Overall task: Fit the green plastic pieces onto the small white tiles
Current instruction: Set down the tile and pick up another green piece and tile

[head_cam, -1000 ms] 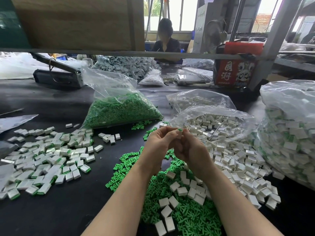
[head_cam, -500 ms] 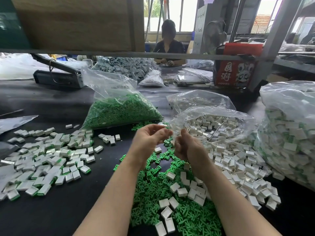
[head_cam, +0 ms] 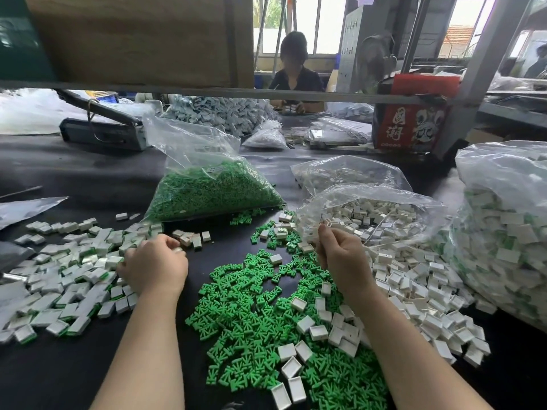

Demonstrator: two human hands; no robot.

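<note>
Bags (head_cam: 207, 184) of green pieces, white tiles (head_cam: 370, 214); grips of both hands (head_cam: 154, 264) unclear.

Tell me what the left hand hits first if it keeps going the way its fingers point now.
Most likely the small cluster of tiles just beyond the left hand, whose curled fingers point up and slightly right. Past that, the bag of green pieces. Depth is uncertain.
</note>
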